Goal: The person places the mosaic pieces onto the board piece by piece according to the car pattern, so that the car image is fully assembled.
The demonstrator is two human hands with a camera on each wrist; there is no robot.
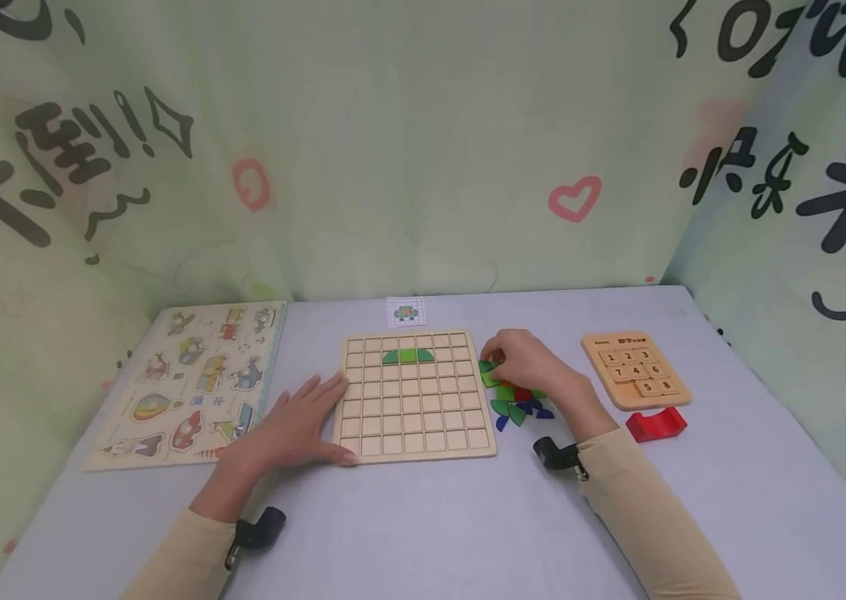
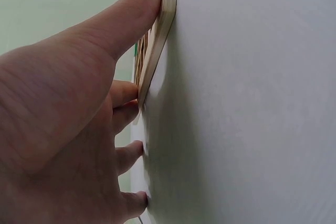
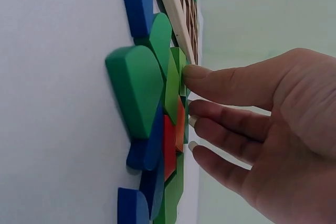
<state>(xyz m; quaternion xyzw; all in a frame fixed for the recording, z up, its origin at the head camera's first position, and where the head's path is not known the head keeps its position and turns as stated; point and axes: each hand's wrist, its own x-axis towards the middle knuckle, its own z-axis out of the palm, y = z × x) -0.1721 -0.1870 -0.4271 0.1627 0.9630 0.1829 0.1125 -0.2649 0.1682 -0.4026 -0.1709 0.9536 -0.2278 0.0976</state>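
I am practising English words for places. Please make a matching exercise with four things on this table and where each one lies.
Things:
1. grid board
2. red block
3. number puzzle
4. small picture card

Places:
A. behind the grid board
B. under the left hand's fingertips
C. in front of the number puzzle
D. far right of the table

Pairs: 1-B, 2-C, 3-D, 4-A

From my head I'm looking down across the table, while my wrist cameras sit low and close, each catching an edge of the same grid board, probably from opposite sides.
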